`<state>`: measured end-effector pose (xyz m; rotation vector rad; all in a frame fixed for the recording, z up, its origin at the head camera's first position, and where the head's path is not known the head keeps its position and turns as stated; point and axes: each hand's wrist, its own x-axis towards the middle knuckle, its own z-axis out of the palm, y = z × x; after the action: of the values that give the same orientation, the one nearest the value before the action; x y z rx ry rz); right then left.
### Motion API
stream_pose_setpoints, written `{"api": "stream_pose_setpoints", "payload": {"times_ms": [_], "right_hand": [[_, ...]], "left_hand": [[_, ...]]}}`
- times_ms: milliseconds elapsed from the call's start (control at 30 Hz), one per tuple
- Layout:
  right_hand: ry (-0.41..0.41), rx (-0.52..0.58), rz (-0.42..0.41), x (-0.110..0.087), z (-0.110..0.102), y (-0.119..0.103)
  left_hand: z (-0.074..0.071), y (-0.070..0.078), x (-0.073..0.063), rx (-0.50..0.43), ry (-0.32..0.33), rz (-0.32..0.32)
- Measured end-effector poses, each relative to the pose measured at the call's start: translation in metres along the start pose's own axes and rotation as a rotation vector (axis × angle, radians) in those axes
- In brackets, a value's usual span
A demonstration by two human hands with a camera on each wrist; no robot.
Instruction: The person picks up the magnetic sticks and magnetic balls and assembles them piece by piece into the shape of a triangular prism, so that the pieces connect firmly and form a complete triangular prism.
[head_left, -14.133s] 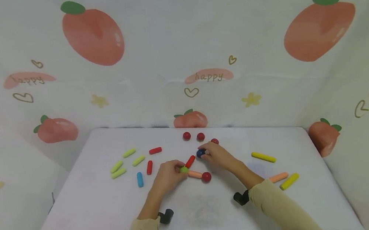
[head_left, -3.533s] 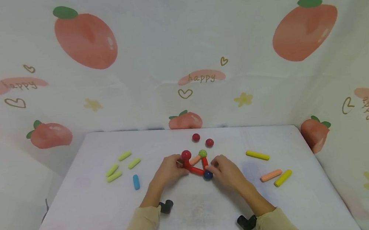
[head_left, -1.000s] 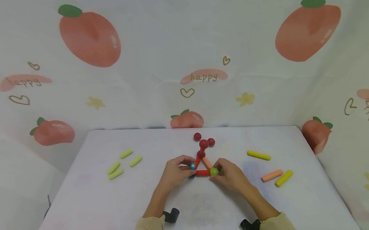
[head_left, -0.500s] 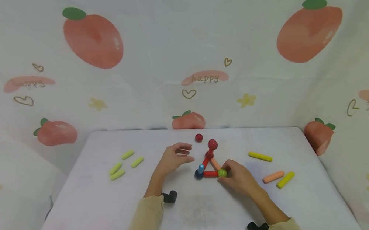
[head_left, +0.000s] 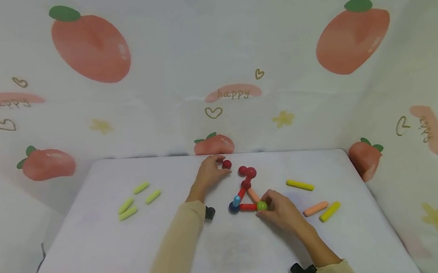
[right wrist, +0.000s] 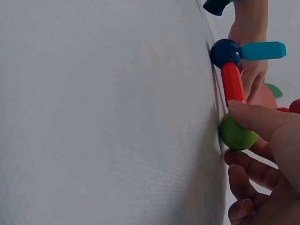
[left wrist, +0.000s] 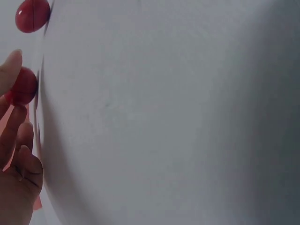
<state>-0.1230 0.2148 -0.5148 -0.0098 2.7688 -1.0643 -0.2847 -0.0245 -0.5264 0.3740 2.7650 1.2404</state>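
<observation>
Fingers [left wrist: 9,136] mid-frame: left hand [head_left: 208,173] pinches red ball [head_left: 227,164], right hand [head_left: 283,210] green ball [head_left: 262,205] below; slackness could let red roll.

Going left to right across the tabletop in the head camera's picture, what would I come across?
Four pale green sticks → left hand → dark blue ball → nearest red stick → green ball → right hand → nearer yellow stick.
</observation>
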Motion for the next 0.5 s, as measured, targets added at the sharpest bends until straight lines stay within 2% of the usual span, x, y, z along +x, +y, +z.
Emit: {"api": "stream_pose_setpoints", "payload": {"times_ms": [233,400,500], "right_hand": [[0.005,-0.002,-0.015,0.001,0.002,-0.001],[0.001,0.02,-0.036,0.0,0.001,0.0],[0.001,0.026,-0.034,-0.001,-0.001,0.0]], "left_hand": [[0.002,0.001,0.0,0.034,0.004,-0.015],[-0.003,0.006,-0.007,-0.035,0.028,-0.056],[-0.01,0.011,-0.016,-0.075,0.048,-0.037]]}}
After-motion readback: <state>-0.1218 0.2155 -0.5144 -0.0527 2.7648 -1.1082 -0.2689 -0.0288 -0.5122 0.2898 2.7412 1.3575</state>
